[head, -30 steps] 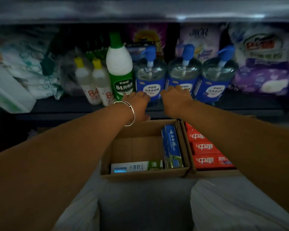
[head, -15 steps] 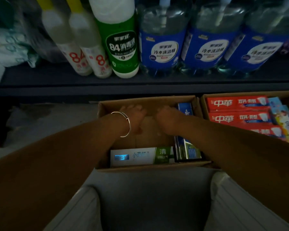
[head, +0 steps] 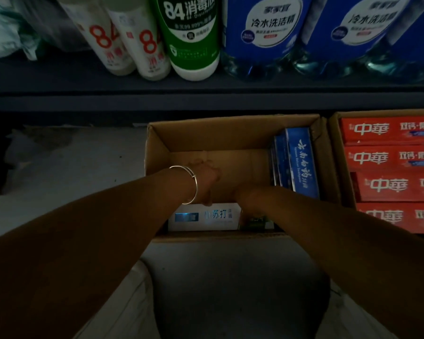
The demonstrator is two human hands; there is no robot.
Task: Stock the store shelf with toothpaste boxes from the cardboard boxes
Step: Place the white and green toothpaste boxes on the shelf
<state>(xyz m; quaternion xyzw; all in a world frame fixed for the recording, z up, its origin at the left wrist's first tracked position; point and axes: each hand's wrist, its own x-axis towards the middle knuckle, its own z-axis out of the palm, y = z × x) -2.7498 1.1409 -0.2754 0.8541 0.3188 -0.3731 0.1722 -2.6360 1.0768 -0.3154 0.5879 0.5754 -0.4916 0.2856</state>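
Both hands have dropped into the carton (head: 230, 126). Left hand (head: 206, 177), right hand (head: 242, 194): grip not discernible. White box (head: 203, 216) lies crosswise beneath both.

Head cam looks down, close over cardboard box (head: 230, 129).

Colours in my view, dim light throughout

Brown cardboard box (head: 233, 129) under my hands; inside it a white toothpaste box (head: 203, 217) with blue print and blue toothpaste boxes (head: 296, 160) with white script. Red toothpaste boxes (head: 387, 156) with white characters in the next carton. Silver bangle (head: 190, 184) on my left wrist. Shelf (head: 206, 94) dark grey: two white bottles (head: 130, 42) with red "84", green-labelled bottle (head: 191, 40), clear jugs (head: 269, 33) with blue labels.
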